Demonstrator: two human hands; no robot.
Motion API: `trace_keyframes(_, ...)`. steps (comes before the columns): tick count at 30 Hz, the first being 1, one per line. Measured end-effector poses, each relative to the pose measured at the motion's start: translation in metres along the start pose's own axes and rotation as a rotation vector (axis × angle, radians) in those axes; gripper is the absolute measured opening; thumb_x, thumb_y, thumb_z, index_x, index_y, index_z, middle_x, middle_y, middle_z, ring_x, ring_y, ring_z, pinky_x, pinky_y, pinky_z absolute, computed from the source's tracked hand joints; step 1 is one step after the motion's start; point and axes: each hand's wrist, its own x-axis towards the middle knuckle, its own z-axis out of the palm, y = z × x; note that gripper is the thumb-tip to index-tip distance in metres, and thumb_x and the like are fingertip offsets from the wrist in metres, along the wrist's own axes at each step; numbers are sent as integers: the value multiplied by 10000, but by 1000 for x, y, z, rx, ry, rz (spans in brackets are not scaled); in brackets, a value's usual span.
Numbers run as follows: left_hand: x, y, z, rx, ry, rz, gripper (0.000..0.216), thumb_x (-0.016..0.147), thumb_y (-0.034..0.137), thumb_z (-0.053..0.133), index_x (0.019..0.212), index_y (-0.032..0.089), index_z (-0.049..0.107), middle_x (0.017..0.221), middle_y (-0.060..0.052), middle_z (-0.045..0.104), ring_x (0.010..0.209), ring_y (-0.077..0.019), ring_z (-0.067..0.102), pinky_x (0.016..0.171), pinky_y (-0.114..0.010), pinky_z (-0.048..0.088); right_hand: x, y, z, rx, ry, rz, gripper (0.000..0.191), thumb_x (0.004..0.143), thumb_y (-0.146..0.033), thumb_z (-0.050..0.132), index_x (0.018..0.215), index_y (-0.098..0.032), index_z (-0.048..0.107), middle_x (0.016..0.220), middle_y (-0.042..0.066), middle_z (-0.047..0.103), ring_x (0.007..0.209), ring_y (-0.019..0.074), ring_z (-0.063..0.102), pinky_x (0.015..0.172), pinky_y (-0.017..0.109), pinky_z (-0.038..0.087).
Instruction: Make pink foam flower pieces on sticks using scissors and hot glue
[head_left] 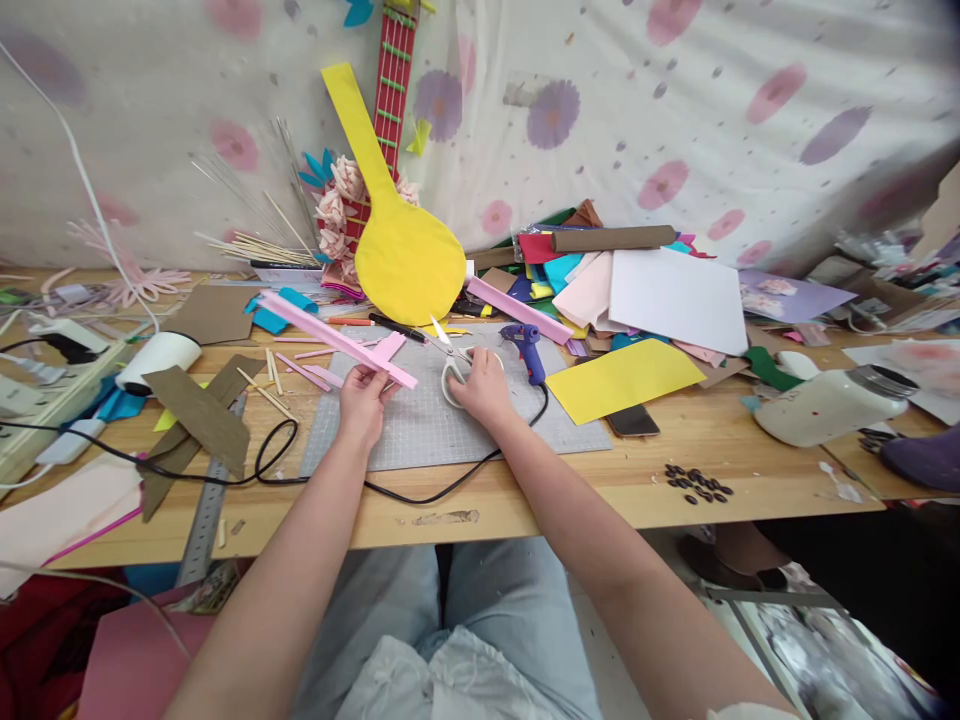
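Pale blue trousers (pixel 480 600) and a bundle of white cloth (pixel 427 680) in the lap marked the person seated at the near edge of a cluttered wooden table (pixel 600 490). Both bare forearms reached across that edge to a grey cutting mat (pixel 435 430) at the middle of the table. The left hand (pixel 364 400) pinched a long pink strip (pixel 337 340) near its right end, fingers closed on it, the strip slanting away toward the far left corner. The right hand (pixel 480 385) was closed around the white handles of a pair of scissors (pixel 448 352), whose blades stood slightly parted and pointed toward the far edge, just beside the end of the strip. A blue glue gun (pixel 525 345) lay on the mat just right of that hand, its black cable (pixel 420 492) trailing off the mat's near edge. A yellow sheet (pixel 622 378) overlapped the mat's right side, with a dark phone (pixel 632 421) just beside its near edge. Brown card pieces (pixel 199 415) and a steel ruler (pixel 206 510) lay toward the near left corner, the ruler overhanging the near edge. A yellow guitar-shaped cutout (pixel 405 250) leaned against the flowered cloth (pixel 675 100) behind the far edge, and a white jar (pixel 825 405) lay on its side toward the right edge.
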Motion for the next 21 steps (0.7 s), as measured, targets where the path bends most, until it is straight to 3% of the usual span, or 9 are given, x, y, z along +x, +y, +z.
trace_keyframes(3, -2, -7, 0, 152, -21, 92, 224, 580, 187, 686, 703, 147, 503, 624, 37, 564, 623, -99, 583, 641, -292, 523, 2, 3, -4, 29, -48, -13, 343, 668, -283, 564, 966, -119, 524, 986, 144, 540, 959, 260, 477, 835, 385, 383)
trace_keyframes(6, -3, -11, -1, 236, -21, 121, 237, 570, 227, 683, 702, 150, 502, 628, 32, 564, 618, -102, 571, 622, -283, 512, -1, -9, -11, 198, -24, -120, 295, 728, -276, 523, 995, -150, 527, 1033, 113, 545, 1013, 222, 471, 876, 363, 374)
trace_keyframes(10, -3, -15, -1, 345, -69, 134, 219, 560, 224, 688, 680, 156, 517, 608, 24, 579, 563, -99, 556, 550, -230, 477, -13, -35, -7, 448, -257, -199, 484, 684, -342, 608, 1108, -167, 454, 1039, 83, 564, 860, 161, 549, 778, 313, 433)
trace_keyframes(12, -3, -16, -1, 379, -95, 123, 219, 547, 214, 699, 668, 159, 524, 589, 23, 583, 531, -97, 548, 510, -207, 449, -17, -43, 1, 502, -350, -162, 583, 644, -315, 651, 1155, -173, 410, 984, 64, 586, 804, 152, 567, 744, 309, 445)
trace_keyframes(16, -5, -16, 1, 386, -112, 92, 229, 539, 229, 709, 678, 154, 544, 591, 11, 600, 528, -108, 557, 501, -213, 442, -17, -40, 14, 695, -457, -4, 577, 658, -244, 636, 1165, -189, 367, 804, 2, 616, 673, 120, 592, 660, 276, 463)
trace_keyframes(21, -8, -13, 3, 351, -159, 49, 227, 545, 252, 706, 687, 140, 569, 618, -11, 624, 573, -131, 585, 580, -273, 490, -14, -31, 15, 798, -475, 124, 539, 653, -224, 626, 1129, -203, 374, 682, -36, 608, 598, 117, 603, 594, 257, 465)
